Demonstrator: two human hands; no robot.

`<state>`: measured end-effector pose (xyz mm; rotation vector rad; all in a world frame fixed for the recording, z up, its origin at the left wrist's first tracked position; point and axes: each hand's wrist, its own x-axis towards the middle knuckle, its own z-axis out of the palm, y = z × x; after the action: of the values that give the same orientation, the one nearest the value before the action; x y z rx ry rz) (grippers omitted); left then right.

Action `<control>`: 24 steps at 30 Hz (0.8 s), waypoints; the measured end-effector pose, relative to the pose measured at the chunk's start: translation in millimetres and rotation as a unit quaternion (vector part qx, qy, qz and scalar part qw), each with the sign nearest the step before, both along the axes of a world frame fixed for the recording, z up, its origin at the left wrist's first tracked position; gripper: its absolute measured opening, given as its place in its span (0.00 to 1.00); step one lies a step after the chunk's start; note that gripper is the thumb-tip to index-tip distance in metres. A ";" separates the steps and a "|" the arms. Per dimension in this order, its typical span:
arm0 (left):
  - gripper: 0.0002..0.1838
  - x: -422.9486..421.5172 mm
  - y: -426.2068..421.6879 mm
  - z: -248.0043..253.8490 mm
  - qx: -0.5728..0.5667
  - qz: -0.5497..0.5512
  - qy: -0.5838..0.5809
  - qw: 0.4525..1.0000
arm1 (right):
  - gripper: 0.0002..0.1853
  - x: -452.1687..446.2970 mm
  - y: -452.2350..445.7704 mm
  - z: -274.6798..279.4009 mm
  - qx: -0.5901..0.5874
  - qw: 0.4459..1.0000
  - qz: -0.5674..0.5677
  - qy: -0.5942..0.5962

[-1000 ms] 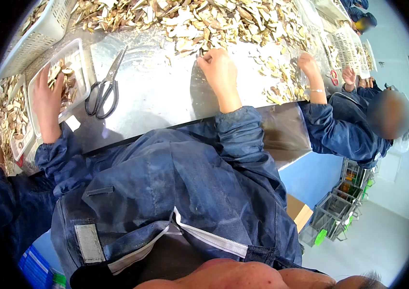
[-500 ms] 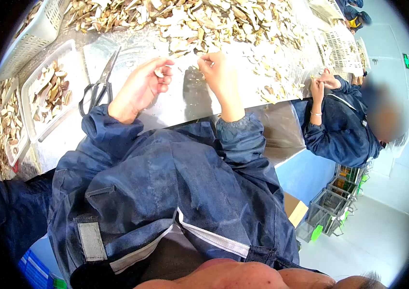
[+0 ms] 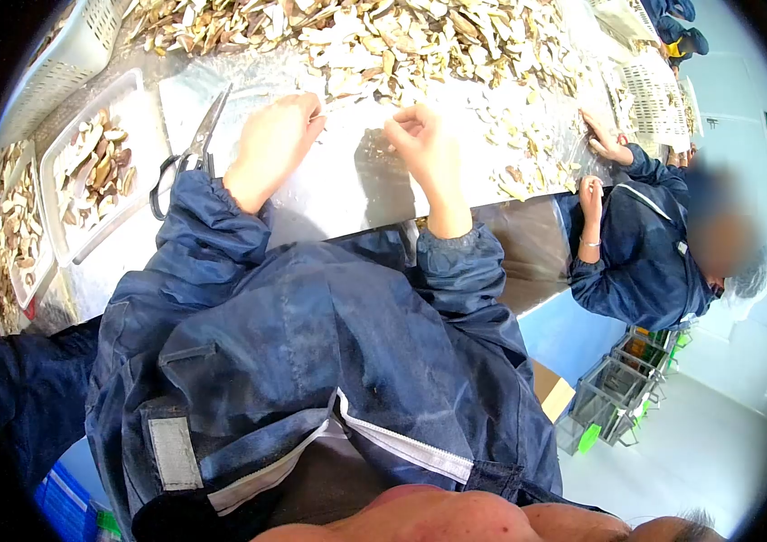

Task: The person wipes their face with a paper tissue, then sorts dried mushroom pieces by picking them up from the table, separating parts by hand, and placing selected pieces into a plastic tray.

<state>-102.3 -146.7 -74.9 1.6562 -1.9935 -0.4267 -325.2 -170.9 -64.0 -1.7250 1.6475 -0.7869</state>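
Observation:
My left hand is over the metal table, palm down, its fingers curled; what they hold, if anything, is hidden. To its right, my right hand has thumb and forefinger pressed together near the edge of a pile of sliced mushrooms; anything between them is too small to make out. Black-handled scissors lie left of my left hand, partly covered by my sleeve. Further left, a white tray holds several brown and white mushroom slices.
A white perforated basket stands at the upper left, another basket at the upper right. A co-worker in blue sits to the right, hands by scattered slices. Another person's dark sleeve shows at the left.
My left hand has come from the white tray to the middle of the table and turned palm down. My right hand has shifted slightly right. The co-worker's hands have moved apart.

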 end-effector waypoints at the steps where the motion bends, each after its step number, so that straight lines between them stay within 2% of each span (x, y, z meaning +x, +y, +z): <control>1: 0.09 1.0 -0.2 -0.6 0.001 0.000 0.007 1.000 | 0.10 0.7 -0.1 0.0 -0.003 1.000 0.002 -0.010; 9: 0.11 14.7 -1.2 -3.5 -0.005 0.047 0.123 0.991 | 0.10 20.7 6.8 -1.3 0.025 0.994 0.063 -0.089; 12: 0.11 16.4 3.6 2.6 0.021 0.016 0.104 0.994 | 0.10 22.0 8.4 1.3 0.027 0.995 0.057 -0.081; 15: 0.10 5.5 9.5 0.9 0.018 0.014 0.011 1.000 | 0.11 20.9 13.0 6.4 0.034 0.994 0.049 -0.096; 18: 0.10 1.4 9.9 -4.9 0.004 -0.009 0.025 1.000 | 0.12 20.6 28.3 16.5 0.078 0.991 0.099 -0.048; 22: 0.09 0.3 10.7 -9.8 0.009 -0.014 0.053 0.998 | 0.09 20.9 50.0 1.2 -0.028 0.983 0.142 0.115; 24: 0.09 0.4 13.0 -7.6 0.005 -0.013 0.058 0.998 | 0.07 12.7 50.0 -3.1 -0.055 0.984 0.113 0.126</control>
<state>-101.9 -133.7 -82.5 1.5753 -1.9332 -0.5313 -312.5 -120.9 -67.1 -2.1187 1.5516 -0.5800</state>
